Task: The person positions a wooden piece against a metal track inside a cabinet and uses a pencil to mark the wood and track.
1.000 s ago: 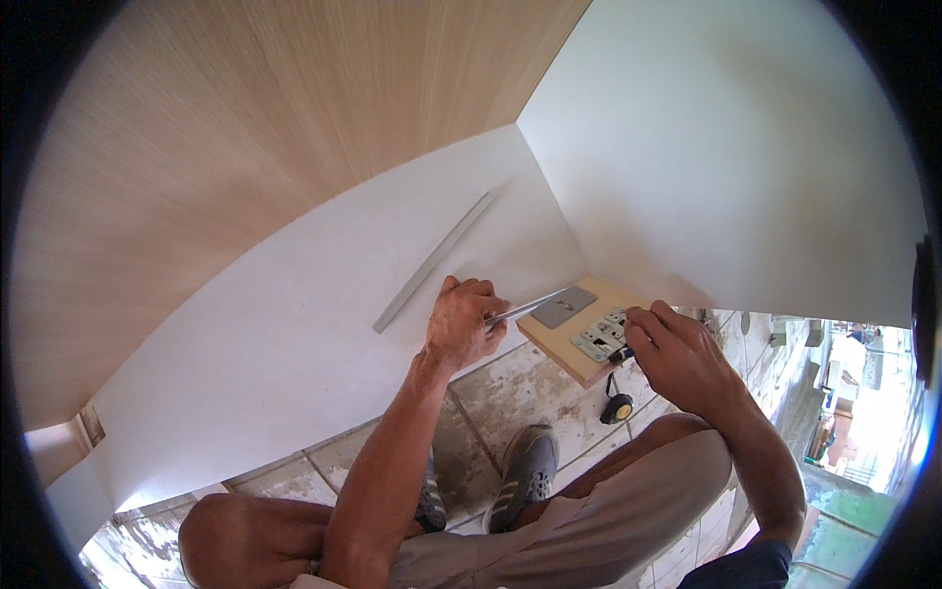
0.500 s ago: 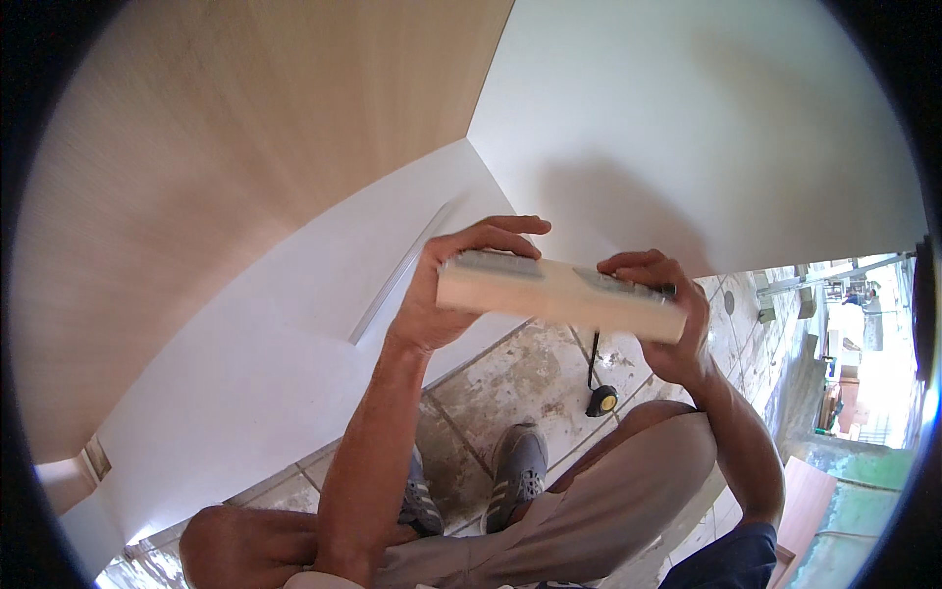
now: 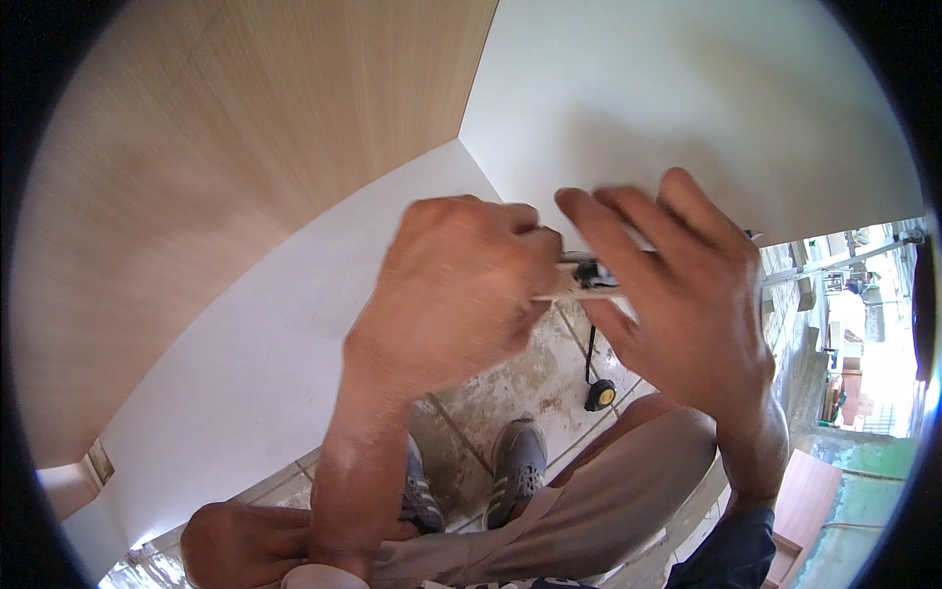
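Note:
My left hand [image 3: 461, 290] is closed round a light wood-coloured piece [image 3: 557, 285], in front of my knees and above the floor. Most of the piece is hidden behind the fingers. A small black and silvery fitting [image 3: 594, 275] shows on it, between my two hands. My right hand [image 3: 677, 275] is beside that end, its fingers raised and spread, with the thumb below close to the piece. Whether the thumb touches it I cannot tell. Both hands are slightly blurred.
A large wood-grain panel [image 3: 265, 147] rises at left, meeting white panels [image 3: 677, 88] in a corner. A round black object with a yellow centre [image 3: 600, 395] lies on the stained tile floor [image 3: 471, 412] near my shoes [image 3: 517, 459]. Green-edged boards [image 3: 873, 471] stand at lower right.
The piece was held level by both hands at its ends; now it is turned end-on. My left hand has rolled over it, and my right hand has loosened, its fingers lifted.

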### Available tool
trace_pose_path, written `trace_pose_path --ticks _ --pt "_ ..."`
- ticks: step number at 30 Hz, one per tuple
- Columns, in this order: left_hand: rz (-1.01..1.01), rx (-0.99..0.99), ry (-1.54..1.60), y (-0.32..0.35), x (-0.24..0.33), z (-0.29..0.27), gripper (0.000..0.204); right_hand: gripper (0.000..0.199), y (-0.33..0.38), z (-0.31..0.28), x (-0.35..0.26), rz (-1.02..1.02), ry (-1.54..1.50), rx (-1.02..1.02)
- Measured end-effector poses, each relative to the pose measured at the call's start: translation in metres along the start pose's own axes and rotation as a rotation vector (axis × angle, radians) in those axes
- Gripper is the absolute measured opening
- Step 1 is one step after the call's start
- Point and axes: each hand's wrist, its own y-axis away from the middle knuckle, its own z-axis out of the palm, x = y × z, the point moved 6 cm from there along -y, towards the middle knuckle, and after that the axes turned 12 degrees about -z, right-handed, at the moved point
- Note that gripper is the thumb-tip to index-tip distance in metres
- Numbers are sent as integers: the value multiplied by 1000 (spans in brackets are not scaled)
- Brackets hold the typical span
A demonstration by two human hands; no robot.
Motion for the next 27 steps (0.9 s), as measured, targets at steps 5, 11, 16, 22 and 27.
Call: trace_pose_path --ticks 5,11,16,22,27 --pt "-41 -109 275 0 -12 12 26 29 7 26 10 71 -215 -224" --pt "-547 -366 735 46 -148 55 31 34 46 88 5 -9 -459 -156" --pt "-556 -438 323 100 -168 159 32 36 72 138 -2 -175 -444 -274" --pt "-642 -458 297 102 -164 179 31 23 77 159 -10 -266 -409 -302" --pt "-761 -541 370 107 -173 182 32 21 70 166 -14 -269 -404 -294"
